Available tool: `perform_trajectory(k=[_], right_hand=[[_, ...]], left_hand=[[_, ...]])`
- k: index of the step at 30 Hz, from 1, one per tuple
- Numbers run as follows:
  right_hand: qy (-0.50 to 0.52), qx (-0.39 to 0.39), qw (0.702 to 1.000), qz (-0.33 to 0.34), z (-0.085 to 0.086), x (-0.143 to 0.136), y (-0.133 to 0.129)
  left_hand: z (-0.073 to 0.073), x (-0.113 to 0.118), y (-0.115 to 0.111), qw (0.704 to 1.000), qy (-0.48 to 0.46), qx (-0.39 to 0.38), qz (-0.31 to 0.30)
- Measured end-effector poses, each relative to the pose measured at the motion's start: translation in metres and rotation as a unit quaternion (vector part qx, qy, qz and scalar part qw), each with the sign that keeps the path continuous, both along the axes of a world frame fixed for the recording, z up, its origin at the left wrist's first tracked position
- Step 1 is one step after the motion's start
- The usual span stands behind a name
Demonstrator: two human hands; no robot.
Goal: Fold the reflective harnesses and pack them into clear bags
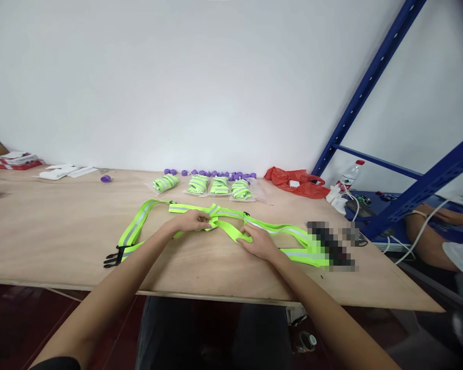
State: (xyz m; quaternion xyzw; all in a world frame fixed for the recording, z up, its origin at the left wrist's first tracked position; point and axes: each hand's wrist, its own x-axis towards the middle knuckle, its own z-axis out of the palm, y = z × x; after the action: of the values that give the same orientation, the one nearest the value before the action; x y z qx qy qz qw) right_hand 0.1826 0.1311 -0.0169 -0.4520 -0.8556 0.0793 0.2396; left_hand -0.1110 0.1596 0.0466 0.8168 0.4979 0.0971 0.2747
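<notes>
The black side-release buckle (116, 256) ends the left part of a neon-yellow reflective strap harness (136, 226) spread on the plywood table (61, 226). The person's left hand (195, 220) has its fingers nearly closed, pinching the harness near its middle. 4 bagged bundles (219, 185) lie behind. The right hand (257, 242) curls its fingers around a loose strap length (231, 230). Farther right sits a red plastic bag (297, 182).

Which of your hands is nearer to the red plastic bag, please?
Right. The right hand, holding the yellow-green strap, is on the near side of the red plastic bag, somewhat left of it; the left hand is farther off to the left.
</notes>
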Motion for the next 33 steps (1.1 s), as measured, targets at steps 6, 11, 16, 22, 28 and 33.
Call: perform_trajectory(k=[6, 11, 16, 22, 28, 33], right_hand=[[0.063, -0.026, 0.998, -0.001, -0.001, 0.001, 0.003], [0.103, -0.036, 0.994, -0.006, -0.003, 0.002, 0.008], [0.114, -0.039, 0.993, -0.008, -0.003, 0.002, 0.011], [0.103, -0.029, 0.994, -0.004, 0.000, 0.001, 0.006], [0.108, -0.003, 0.994, -0.013, 0.013, 0.000, -0.002], [0.068, 0.063, 0.995, -0.045, 0.041, -0.024, 0.018]], left_hand=[[0.005, -0.002, 0.001, 0.999, -0.017, -0.040, -0.008], [0.012, -0.009, -0.014, 0.999, -0.036, -0.026, -0.015], [0.014, -0.015, -0.029, 0.996, -0.083, -0.036, 0.004], [0.016, -0.016, -0.036, 0.993, -0.108, -0.043, 0.006], [0.003, -0.001, -0.073, 0.985, 0.064, 0.152, -0.043], [-0.025, 0.018, -0.112, 0.938, 0.198, 0.271, -0.082]])
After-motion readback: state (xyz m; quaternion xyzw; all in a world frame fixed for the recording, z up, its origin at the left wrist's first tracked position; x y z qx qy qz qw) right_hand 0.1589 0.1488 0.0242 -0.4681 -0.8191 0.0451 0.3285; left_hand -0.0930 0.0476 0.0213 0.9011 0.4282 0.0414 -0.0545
